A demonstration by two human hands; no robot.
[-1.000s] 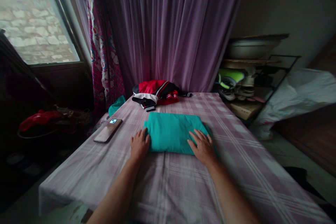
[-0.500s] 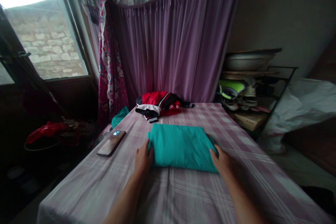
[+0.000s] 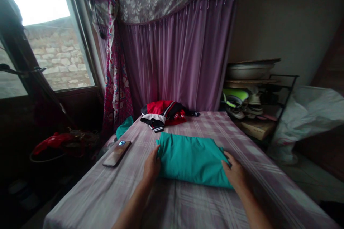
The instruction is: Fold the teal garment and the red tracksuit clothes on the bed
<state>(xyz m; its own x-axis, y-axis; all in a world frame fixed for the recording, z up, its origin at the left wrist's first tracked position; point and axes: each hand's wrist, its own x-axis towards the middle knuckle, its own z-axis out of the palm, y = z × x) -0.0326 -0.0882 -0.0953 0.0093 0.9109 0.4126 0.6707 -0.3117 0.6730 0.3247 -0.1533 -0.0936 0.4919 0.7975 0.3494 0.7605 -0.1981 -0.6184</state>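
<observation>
A folded teal cloth (image 3: 192, 159), flat and roughly rectangular, is in front of me on a checked tablecloth (image 3: 188, 204). My left hand (image 3: 152, 164) grips its left edge, the fingers partly hidden along the side. At the right edge my right hand (image 3: 236, 172) pinches the folded layers, thumb on top and fingers curled behind. Whether the cloth is fully down on the surface or slightly raised, I cannot tell. Beyond it lies a crumpled red, black and white garment (image 3: 166, 112) with striped cuffs.
A phone (image 3: 117, 154) lies face down at the left. Purple curtains (image 3: 177, 61) hang behind the far edge. To the right stand a shoe rack (image 3: 285, 105) holding shoes and a basin (image 3: 249, 70), and a white plastic bag (image 3: 309, 118). A window (image 3: 59, 53) is at the left.
My view has tilted up slightly, so everything sits lower in the picture. Both hands keep hold of the teal cloth, and its right end has come a little nearer and further right.
</observation>
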